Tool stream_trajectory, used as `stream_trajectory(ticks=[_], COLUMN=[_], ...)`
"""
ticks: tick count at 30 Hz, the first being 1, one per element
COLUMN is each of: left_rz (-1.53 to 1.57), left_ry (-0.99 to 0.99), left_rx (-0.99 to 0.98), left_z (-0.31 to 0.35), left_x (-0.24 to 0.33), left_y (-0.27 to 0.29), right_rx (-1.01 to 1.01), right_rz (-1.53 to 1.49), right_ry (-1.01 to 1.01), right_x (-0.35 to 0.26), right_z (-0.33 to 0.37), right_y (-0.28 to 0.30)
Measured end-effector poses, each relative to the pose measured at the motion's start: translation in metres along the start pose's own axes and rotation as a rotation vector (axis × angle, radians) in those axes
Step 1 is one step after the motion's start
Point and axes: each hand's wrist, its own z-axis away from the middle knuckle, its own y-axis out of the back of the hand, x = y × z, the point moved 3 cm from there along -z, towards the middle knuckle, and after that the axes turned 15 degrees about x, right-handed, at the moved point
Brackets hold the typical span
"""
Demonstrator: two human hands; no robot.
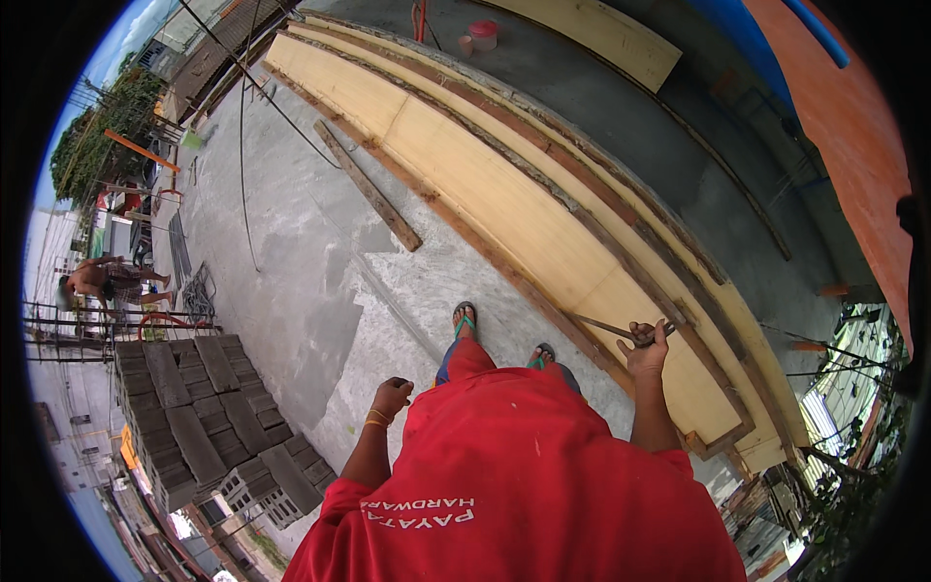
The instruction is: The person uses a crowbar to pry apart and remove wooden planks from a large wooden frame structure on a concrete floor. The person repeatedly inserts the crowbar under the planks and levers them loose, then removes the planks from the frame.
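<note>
My right hand (pixel 648 357) is raised over the pale wooden panels, its fingers closed round a slim dark metal bar (pixel 603 325). The bar's far end points left, near the brown timber edge of the nearest panel (pixel 504 204). My left hand (pixel 392 398) hangs beside my body above the concrete floor, fingers curled, with a yellow band at the wrist. Whatever it may hold is hidden. Long timber strips frame the panels, which lie side by side in front of me and to my right.
A loose plank (pixel 369 186) lies on the concrete floor (pixel 291 242). Grey hollow blocks (pixel 208 407) are stacked at left. Another person (pixel 107 281) stands beyond them near coiled wire (pixel 200 294). A red bucket (pixel 483 35) is at the far side. Dark cables cross overhead.
</note>
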Motion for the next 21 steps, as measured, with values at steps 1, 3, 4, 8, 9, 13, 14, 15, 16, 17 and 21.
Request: stream_trajectory(ticks=[1, 3, 4, 8, 9, 13, 14, 15, 16, 17, 21], left_rz=[0.004, -0.009, -0.009, 0.0, -0.006, -0.074, -0.096, -0.13, -0.154, -0.152, -0.203], left_ry=[-0.011, 0.014, 0.002, -0.018, -0.015, 0.015, 0.03, 0.048, 0.059, 0.014, -0.125], left_rx=[-0.003, -0.012, -0.024, -0.053, -0.057, -0.088, -0.092, -0.091, -0.1, -0.116, -0.151], left_z=[-0.011, -0.035, -0.047, -0.102, -0.116, -0.183, -0.199, -0.215, -0.231, -0.246, -0.289], left_x=[0.004, 0.012, 0.017, 0.038, 0.042, 0.061, 0.065, 0.07, 0.077, 0.086, 0.128], left_y=[0.005, 0.016, 0.023, 0.053, 0.063, 0.1, 0.108, 0.114, 0.119, 0.121, 0.112], right_rx=[0.001, 0.033, 0.06, 0.099, 0.092, 0.101, 0.126, 0.162, 0.196, 0.223, 0.322], right_rz=[-0.05, -0.076, -0.052, 0.017, 0.048, 0.193, 0.205, 0.209, 0.214, 0.225, 0.126], right_ry=[-0.032, -0.051, -0.039, 0.035, 0.054, 0.203, 0.225, 0.249, 0.275, 0.297, 0.395], right_x=[-0.001, -0.002, -0.003, -0.003, -0.003, -0.01, -0.012, -0.013, -0.013, -0.012, 0.002], right_z=[0.003, 0.009, 0.012, 0.038, 0.052, 0.131, 0.154, 0.178, 0.201, 0.223, 0.285], right_y=[-0.002, -0.011, -0.018, -0.061, -0.073, -0.109, -0.113, -0.115, -0.116, -0.116, -0.106])
